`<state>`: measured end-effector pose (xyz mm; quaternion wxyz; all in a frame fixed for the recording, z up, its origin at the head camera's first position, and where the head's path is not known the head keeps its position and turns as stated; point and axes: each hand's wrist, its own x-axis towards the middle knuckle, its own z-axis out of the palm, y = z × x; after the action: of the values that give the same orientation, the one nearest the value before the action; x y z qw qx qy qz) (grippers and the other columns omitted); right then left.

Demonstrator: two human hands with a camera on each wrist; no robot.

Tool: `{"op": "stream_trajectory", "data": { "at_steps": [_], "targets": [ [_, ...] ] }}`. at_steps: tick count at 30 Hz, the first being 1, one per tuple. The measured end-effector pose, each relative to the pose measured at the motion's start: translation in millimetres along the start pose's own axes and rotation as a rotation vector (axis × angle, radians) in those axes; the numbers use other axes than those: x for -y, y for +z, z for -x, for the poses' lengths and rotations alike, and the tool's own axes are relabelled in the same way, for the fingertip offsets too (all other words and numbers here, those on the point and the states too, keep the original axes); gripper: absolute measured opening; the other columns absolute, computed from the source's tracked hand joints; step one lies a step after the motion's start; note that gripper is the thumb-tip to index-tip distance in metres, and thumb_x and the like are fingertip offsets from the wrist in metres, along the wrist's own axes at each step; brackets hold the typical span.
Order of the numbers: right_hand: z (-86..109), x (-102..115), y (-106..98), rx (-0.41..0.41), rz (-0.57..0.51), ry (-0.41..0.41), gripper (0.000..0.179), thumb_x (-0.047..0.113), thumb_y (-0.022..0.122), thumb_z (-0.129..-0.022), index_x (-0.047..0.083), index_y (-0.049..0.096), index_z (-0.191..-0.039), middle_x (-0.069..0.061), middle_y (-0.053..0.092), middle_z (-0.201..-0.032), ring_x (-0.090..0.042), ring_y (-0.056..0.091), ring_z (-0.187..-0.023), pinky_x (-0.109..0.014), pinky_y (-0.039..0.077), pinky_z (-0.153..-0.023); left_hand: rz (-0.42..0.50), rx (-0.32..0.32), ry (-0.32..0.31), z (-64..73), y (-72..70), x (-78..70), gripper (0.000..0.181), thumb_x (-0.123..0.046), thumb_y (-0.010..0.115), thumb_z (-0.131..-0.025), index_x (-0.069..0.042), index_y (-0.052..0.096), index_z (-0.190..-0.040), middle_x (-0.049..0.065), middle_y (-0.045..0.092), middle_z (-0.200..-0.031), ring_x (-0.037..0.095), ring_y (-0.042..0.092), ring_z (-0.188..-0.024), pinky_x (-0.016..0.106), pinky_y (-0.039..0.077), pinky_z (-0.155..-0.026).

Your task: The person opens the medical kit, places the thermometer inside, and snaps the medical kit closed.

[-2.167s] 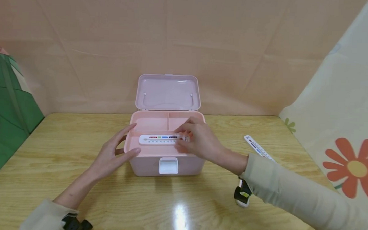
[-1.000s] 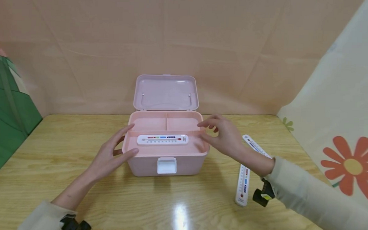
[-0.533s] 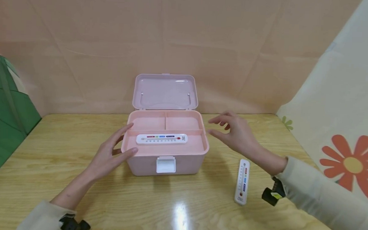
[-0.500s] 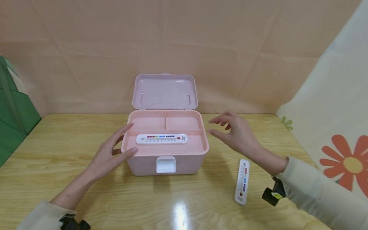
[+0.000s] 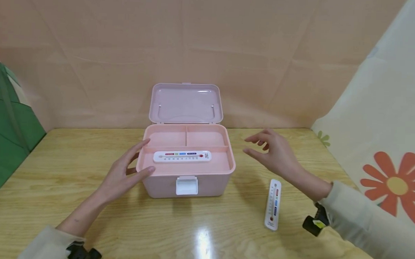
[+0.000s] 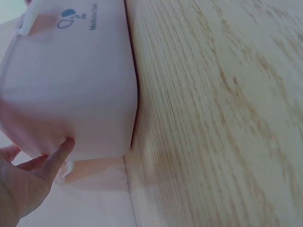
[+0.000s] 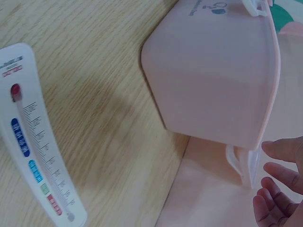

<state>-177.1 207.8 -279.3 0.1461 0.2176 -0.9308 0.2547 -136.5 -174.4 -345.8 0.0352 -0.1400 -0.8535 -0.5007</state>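
A pink medicine box [image 5: 188, 186] stands on the table with its lid [image 5: 186, 104] raised. A white thermometer [image 5: 182, 156] lies lengthwise in the front compartment of its inner tray. My left hand [image 5: 121, 176] spans the left end, thumb and index finger at the rim; in the left wrist view a fingertip [image 6: 68, 144] touches the outer wall. To the right of the box my right hand [image 5: 277, 153] hovers with loosely bent fingers and holds nothing. Another thermometer [image 5: 272, 205] lies on the table below it.
The two back compartments sit behind the thermometer in the tray, split by a thin divider [image 5: 186, 136]. A white latch [image 5: 187, 186] hangs on the box front. The wooden table [image 5: 121, 225] ends at a beige backdrop [image 5: 120, 65].
My right hand has let go of the thermometer in the tray and moved right, out of the box. It now covers where a third thermometer lay. My left hand stays at the box.
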Motion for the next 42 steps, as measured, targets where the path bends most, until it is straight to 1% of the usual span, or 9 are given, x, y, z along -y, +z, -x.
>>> {"op": "stream_trajectory", "data": {
  "at_steps": [4, 7, 13, 20, 26, 32, 36, 40, 42],
  "targets": [
    [3.5, -4.5, -0.2, 0.001, 0.004, 0.012, 0.023, 0.015, 0.076, -0.082, 0.003, 0.072, -0.102, -0.011, 0.063, -0.092, -0.023, 0.057, -0.082, -0.034, 0.052, -0.067, -0.002, -0.004, 0.001, 0.5, -0.2, -0.3, 0.070, -0.026, 0.064, -0.092, -0.031, 0.027, -0.151, 0.012, 0.025, -0.157, 0.040, 0.036, -0.136, 0.054, 0.048, -0.097],
    [5.6, -6.9, -0.2, 0.007, 0.011, 0.029, 0.024, 0.016, 0.075, -0.082, 0.003, 0.072, -0.103, -0.011, 0.063, -0.093, -0.023, 0.057, -0.082, -0.032, 0.052, -0.066, -0.005, -0.007, 0.001, 0.8, -0.5, -0.7, 0.070, -0.026, 0.065, -0.092, -0.031, 0.027, -0.151, 0.012, 0.025, -0.157, 0.040, 0.037, -0.136, 0.054, 0.048, -0.097],
    [8.5, -12.2, -0.9, 0.020, 0.006, 0.048, 0.027, 0.018, 0.075, -0.084, 0.002, 0.071, -0.105, -0.016, 0.064, -0.098, -0.026, 0.057, -0.085, -0.039, 0.053, -0.069, -0.013, -0.005, -0.006, 1.4, -0.7, -0.9, 0.070, -0.028, 0.064, -0.092, -0.032, 0.027, -0.151, 0.011, 0.024, -0.157, 0.040, 0.036, -0.137, 0.054, 0.048, -0.097],
    [11.9, -22.8, -1.8, 0.038, 0.015, 0.060, 0.032, 0.020, 0.074, -0.084, 0.001, 0.070, -0.109, -0.015, 0.063, -0.099, -0.025, 0.057, -0.084, -0.036, 0.052, -0.069, -0.010, -0.007, 0.001, 1.4, -0.1, -0.5, 0.071, -0.027, 0.065, -0.092, -0.030, 0.027, -0.151, 0.012, 0.025, -0.157, 0.040, 0.036, -0.136, 0.054, 0.048, -0.097],
    [15.4, -30.1, -2.4, 0.056, 0.020, 0.072, 0.037, 0.022, 0.074, -0.084, 0.000, 0.068, -0.112, -0.016, 0.063, -0.102, -0.026, 0.058, -0.086, -0.037, 0.051, -0.071, -0.014, -0.007, -0.005, 1.8, 0.2, -0.9, 0.070, -0.027, 0.065, -0.091, -0.031, 0.028, -0.151, 0.011, 0.025, -0.157, 0.039, 0.036, -0.137, 0.055, 0.047, -0.098],
    [20.1, -38.4, -5.9, 0.094, 0.028, 0.106, 0.043, 0.026, 0.073, -0.085, -0.001, 0.064, -0.118, -0.018, 0.061, -0.106, -0.028, 0.058, -0.089, -0.042, 0.052, -0.074, -0.018, -0.004, -0.014, 2.3, 0.6, -1.8, 0.071, -0.028, 0.065, -0.091, -0.032, 0.027, -0.151, 0.011, 0.025, -0.157, 0.039, 0.035, -0.137, 0.054, 0.046, -0.099],
    [24.5, -44.8, -8.8, 0.112, 0.028, 0.113, 0.047, 0.026, 0.072, -0.086, -0.002, 0.061, -0.121, -0.021, 0.060, -0.108, -0.031, 0.058, -0.091, -0.044, 0.053, -0.075, -0.013, -0.003, -0.004, 2.1, 0.1, -1.8, 0.071, -0.027, 0.065, -0.092, -0.032, 0.027, -0.151, 0.011, 0.024, -0.157, 0.040, 0.034, -0.137, 0.054, 0.046, -0.099],
    [27.5, -51.8, -10.5, 0.125, 0.024, 0.114, 0.051, 0.026, 0.072, -0.087, -0.004, 0.058, -0.125, -0.024, 0.060, -0.114, -0.034, 0.059, -0.096, -0.049, 0.055, -0.078, -0.013, -0.002, 0.003, 1.9, -0.6, -1.6, 0.071, -0.026, 0.065, -0.092, -0.032, 0.027, -0.151, 0.011, 0.024, -0.157, 0.040, 0.035, -0.137, 0.054, 0.047, -0.098],
    [28.2, -55.0, -11.2, 0.142, 0.028, 0.127, 0.054, 0.029, 0.071, -0.087, -0.004, 0.056, -0.128, -0.026, 0.059, -0.118, -0.037, 0.060, -0.099, -0.050, 0.055, -0.079, -0.015, -0.002, 0.002, 1.9, -0.9, -1.5, 0.071, -0.026, 0.065, -0.092, -0.032, 0.027, -0.151, 0.011, 0.024, -0.157, 0.040, 0.035, -0.137, 0.054, 0.047, -0.097]
  ]
}}
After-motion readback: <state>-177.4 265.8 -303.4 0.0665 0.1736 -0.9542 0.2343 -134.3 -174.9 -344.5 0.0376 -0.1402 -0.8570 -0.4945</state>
